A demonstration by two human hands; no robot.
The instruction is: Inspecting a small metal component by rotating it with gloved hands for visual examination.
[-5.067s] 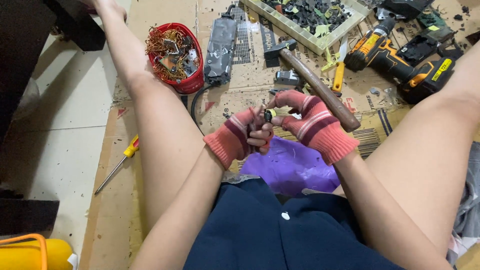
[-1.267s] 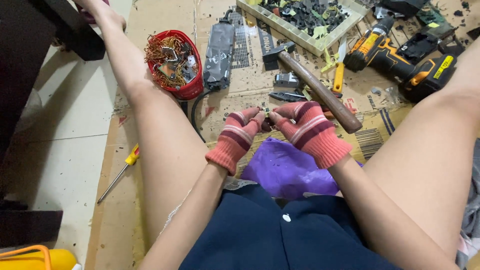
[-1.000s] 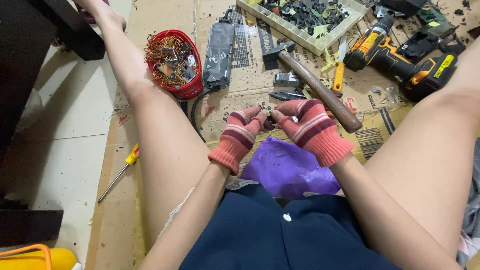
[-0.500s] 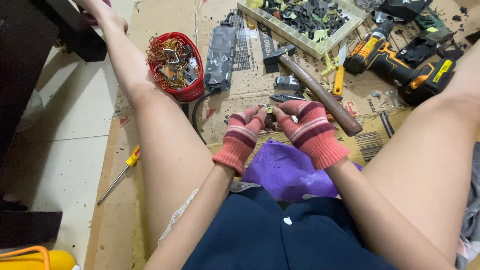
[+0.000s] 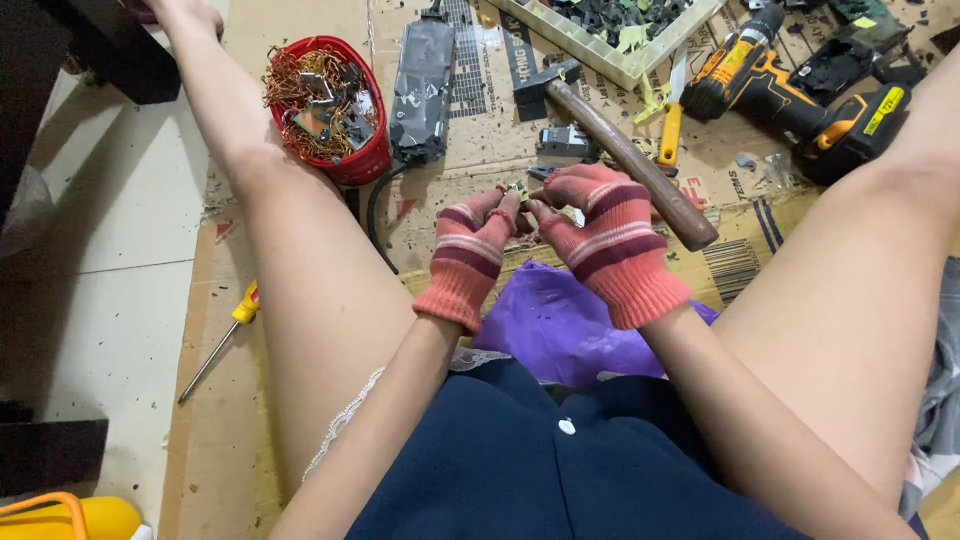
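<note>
I sit on cardboard with my legs spread. Both hands wear pink striped knit gloves. My left hand and my right hand meet fingertip to fingertip above a purple plastic bag. Together they pinch a small metal part, mostly hidden by the fingers. A hammer with a wooden handle lies just behind my right hand.
A red bowl of copper wire scrap sits by my left leg. Beyond are a grey metal casing, a tray of dark parts, a yellow-handled knife and a cordless drill. A yellow screwdriver lies at left.
My hands have stayed joined over the purple bag, working the small part; over five seconds they shifted slightly forward. The view has drifted a little.
</note>
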